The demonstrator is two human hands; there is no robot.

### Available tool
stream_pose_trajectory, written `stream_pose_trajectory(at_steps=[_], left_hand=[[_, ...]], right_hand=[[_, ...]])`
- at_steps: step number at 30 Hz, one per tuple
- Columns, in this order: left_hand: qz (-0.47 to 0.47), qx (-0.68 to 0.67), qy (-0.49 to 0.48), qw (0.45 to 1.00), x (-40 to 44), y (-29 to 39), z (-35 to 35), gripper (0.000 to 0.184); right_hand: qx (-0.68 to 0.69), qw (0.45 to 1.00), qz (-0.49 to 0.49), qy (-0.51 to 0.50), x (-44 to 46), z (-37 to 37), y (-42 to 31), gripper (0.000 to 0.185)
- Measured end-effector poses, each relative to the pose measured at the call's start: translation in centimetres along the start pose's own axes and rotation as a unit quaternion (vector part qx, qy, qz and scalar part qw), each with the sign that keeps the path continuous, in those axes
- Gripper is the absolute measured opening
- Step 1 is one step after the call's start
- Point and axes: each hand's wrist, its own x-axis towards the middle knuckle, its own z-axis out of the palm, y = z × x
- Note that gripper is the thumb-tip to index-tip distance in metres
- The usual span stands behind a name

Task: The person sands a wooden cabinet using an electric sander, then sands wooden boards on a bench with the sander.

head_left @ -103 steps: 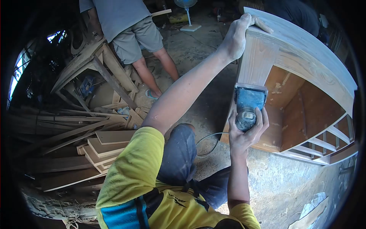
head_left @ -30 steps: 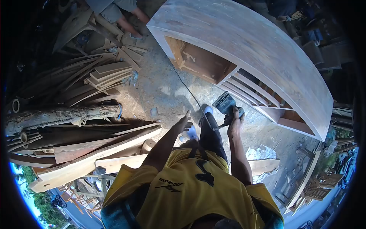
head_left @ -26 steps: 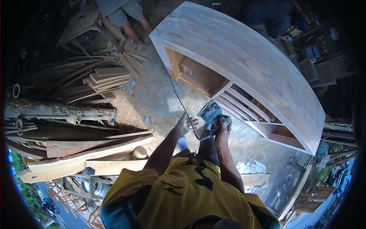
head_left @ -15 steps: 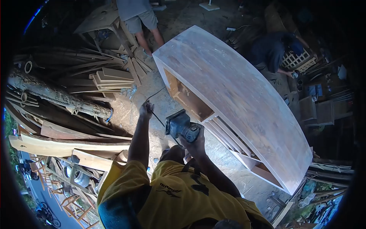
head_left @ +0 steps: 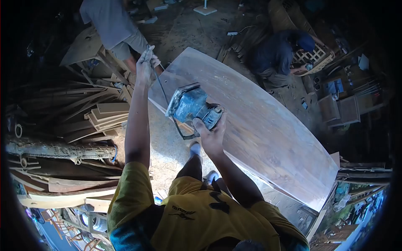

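My right hand grips a worn blue electric sander by its body, held up in front of me. The sander's flat pad faces the upper left. A dark power cord loops from the tool up to my left hand, whose fingers are closed round it, with the arm stretched far forward. Behind the sander lies a long wooden cabinet, its broad side up, covered with whitish dust. The sander is raised over the cabinet's near edge.
At the upper left a person in shorts stands by a wooden table. To the upper right another person crouches at a slatted wooden piece. Stacked boards and a log line the left side.
Both hands have risen and moved forward, bringing the sander and cord up with them. My left arm is stretched further out. The view has shifted, and the cabinet's open compartments are mostly hidden.
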Motion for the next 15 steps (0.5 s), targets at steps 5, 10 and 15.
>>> stream_pose_trajectory(at_steps=[5,10,15], left_hand=[[0.043,0.061,-0.212,0.974,1.0,-0.5,21.3,0.043],[-0.044,0.017,-0.344,0.938,-2.8,-5.9,34.6,0.042],[-0.268,-0.034,0.010,0.963,7.6,-24.7,38.1,0.038]], right_hand=[[0.018,0.985,0.032,0.167,3.2,-6.2,-3.5,0.057],[0.047,0.937,-0.011,0.345,0.6,-12.8,-7.9,0.058],[0.084,0.864,-0.059,0.493,-5.6,-19.9,-10.9,0.055]])
